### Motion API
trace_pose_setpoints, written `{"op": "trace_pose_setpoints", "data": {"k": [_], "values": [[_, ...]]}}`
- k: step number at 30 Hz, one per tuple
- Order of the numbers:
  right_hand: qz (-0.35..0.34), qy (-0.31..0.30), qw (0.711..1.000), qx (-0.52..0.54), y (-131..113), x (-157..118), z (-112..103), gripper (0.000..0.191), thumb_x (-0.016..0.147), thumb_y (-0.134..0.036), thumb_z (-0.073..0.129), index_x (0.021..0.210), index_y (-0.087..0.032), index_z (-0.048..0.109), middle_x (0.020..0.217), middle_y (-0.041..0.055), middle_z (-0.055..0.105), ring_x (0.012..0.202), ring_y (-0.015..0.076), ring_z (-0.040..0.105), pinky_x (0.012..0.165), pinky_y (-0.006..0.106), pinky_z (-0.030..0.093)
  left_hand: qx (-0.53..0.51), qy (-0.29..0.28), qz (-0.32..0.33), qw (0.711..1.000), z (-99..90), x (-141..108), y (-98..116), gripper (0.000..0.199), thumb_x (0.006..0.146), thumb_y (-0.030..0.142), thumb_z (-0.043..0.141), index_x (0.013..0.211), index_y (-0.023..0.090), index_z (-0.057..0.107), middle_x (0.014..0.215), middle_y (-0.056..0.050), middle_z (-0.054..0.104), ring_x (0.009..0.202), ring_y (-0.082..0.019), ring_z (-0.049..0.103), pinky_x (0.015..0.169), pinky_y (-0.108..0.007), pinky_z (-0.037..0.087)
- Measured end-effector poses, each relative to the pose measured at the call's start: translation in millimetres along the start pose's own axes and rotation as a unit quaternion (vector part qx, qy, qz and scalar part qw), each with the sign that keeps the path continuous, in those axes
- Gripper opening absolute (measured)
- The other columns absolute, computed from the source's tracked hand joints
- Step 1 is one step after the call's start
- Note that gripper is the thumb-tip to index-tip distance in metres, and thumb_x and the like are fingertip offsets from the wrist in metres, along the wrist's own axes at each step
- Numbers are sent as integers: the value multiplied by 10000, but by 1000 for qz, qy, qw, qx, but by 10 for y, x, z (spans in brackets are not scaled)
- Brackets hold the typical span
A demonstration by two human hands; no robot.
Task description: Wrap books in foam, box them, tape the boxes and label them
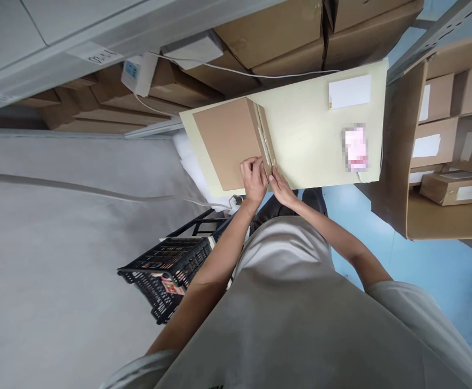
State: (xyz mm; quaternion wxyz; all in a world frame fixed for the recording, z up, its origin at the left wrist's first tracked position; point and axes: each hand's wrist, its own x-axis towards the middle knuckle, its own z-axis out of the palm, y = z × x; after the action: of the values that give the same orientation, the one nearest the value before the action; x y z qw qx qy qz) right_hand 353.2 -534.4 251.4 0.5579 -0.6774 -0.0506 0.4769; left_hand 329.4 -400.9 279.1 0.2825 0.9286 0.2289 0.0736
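1. Brown cardboard, closed and flat-topped: the box [228,143] lies on a pale cream tabletop [304,129], directly under and beyond the left hand [254,179], its narrow seamed side facing right.
2. The left hand comes in from the lower left, forearm slanting up, wrist slightly raised and knuckles arched. Its fingers are curled, with the tips at the box's near right edge, beside the pale strip in the seam; whether they pinch or only press cannot be told.
3. The right hand [281,187], just right of the left, angles up and leftward from a bent elbow. It is open rather than closed, fingers extended and close together, laid against the near end of the seamed side; the thumb is partly hard to make out.
4. Right of the grip, across bare tabletop, lies a pink and white item [356,147], blurred by pixelation; beyond it is a flat white rectangular box [349,92].
5. Below and left of the grip stands a black slatted plastic crate [195,259].
6. Well right of the hands, a large open brown carton [398,140] holds smaller labelled boxes [436,143].
7. Past the tabletop, brown cardboard cartons [276,32] fill a grey metal shelf [187,21], with a thin white cable [260,75] running in front.
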Motion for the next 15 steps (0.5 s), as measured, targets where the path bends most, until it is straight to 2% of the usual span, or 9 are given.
{"op": "trace_pose_setpoints", "data": {"k": [4,8,12,15], "values": [[-1,4,999,49,17,36,1,1072,1065,-917,268,1847,-184,242,1938,47,170,1820,213,86,1496,423,16,-1,-14,-21,1000,-9,7,28,604,1192,562,265,1385,237,735,1240,-190,636,1239,-324,610,1155,-508,483],[6,3,998,68,36,130,-52,1051,1091,-878,224,1842,-143,229,1943,64,136,1820,206,87,1498,422,22,-4,-26,-33,999,-12,7,42,577,1188,535,288,1390,231,735,1249,-197,638,1258,-333,603,1171,-521,474],[-14,-1,998,62,-46,318,-45,1063,1081,-891,209,1822,-133,295,1934,70,198,1823,216,64,1497,425,7,-17,-32,-36,999,-12,29,37,542,1184,505,332,1415,218,730,1300,-214,627,1294,-349,592,1182,-534,460],[-10,13,998,61,-131,360,-27,1115,1050,-936,193,1816,-134,317,1919,83,259,1821,226,93,1499,441,23,-17,-27,-38,999,2,58,29,529,1189,492,337,1422,219,726,1312,-208,621,1306,-342,593,1183,-521,460]]}}
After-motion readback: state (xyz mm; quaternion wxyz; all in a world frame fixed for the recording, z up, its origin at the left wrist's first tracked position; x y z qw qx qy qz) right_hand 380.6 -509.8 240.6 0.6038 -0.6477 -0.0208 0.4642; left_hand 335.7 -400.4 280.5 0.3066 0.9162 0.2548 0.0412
